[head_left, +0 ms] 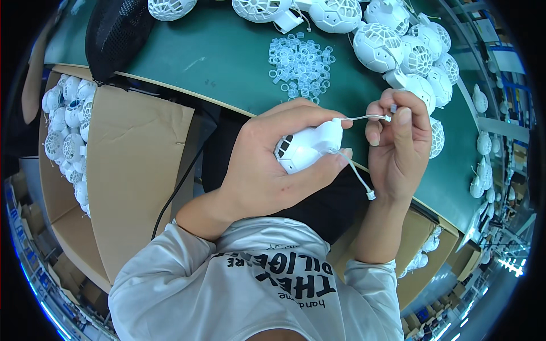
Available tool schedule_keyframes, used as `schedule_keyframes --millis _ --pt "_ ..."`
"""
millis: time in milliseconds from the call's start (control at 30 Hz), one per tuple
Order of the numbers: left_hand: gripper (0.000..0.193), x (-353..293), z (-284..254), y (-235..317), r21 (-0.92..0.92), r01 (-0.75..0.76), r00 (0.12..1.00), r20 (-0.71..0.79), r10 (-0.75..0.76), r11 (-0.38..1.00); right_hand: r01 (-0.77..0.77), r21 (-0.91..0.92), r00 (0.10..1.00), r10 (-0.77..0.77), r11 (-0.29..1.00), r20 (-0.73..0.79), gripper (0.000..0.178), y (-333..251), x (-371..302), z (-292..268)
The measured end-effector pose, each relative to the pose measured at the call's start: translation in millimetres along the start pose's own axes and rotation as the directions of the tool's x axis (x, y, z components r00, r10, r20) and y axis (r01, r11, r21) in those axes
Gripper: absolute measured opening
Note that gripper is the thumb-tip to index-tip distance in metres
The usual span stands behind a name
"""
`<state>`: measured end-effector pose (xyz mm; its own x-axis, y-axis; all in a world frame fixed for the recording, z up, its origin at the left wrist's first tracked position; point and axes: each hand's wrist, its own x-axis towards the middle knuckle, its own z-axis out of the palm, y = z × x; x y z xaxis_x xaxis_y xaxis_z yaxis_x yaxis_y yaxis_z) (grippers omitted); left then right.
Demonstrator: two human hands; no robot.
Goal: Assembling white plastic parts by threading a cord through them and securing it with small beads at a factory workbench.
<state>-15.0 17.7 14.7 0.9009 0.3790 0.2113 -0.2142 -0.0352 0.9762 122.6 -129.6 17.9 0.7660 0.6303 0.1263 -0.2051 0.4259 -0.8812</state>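
Note:
My left hand [256, 156] is wrapped round a white plastic ball-shaped housing [307, 150] with an openwork side and a short round neck. Two thin white wires come out of it. One wire runs right and ends in a small white plug [388, 118] close to my right fingers; the other hangs down to a second plug [371, 195]. My right hand [402, 148] is closed in a pinch, thumb against forefinger, on a small translucent ring [393, 108]. It looks like those in the loose pile of clear rings [301, 65] on the green table [193, 62].
Several more white housings [378, 46] are heaped at the far right of the table. A black mesh bag [116, 37] lies at the far left. An open cardboard box [133, 148] full of housings stands left; another box [435, 258] sits below the table at right.

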Motion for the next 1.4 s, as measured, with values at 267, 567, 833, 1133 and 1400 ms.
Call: schedule_keyframes --millis 267,567,833,1133,1400 --pt "0.035 0 1 2 0.03 0.042 0.999 0.008 -0.042 0.999 0.18 -0.048 0.982 -0.177 0.982 0.072 0.019 7 -1 -4" --pt "0.034 1 -1 3 0.029 0.024 1.0 0.018 -0.025 0.999 0.279 -0.176 0.956 -0.255 0.944 0.146 0.016 6 -3 -1" --pt "0.035 0 -1 -2 0.05 -0.025 0.999 0.037 0.023 0.998 0.25 -0.242 0.964 -0.218 0.937 0.15 0.026 1 -4 1" --pt "0.047 2 -1 -3 -0.792 0.422 0.907 0.359 -0.222 0.442 0.366 -0.393 0.931 -0.328 0.844 0.162 0.045 -20 -12 26" --pt "0.055 3 2 -6 -0.779 0.415 0.909 0.37 -0.19 0.47 0.515 -0.716 0.856 -0.251 0.471 0.451 0.036 -51 -1 36"
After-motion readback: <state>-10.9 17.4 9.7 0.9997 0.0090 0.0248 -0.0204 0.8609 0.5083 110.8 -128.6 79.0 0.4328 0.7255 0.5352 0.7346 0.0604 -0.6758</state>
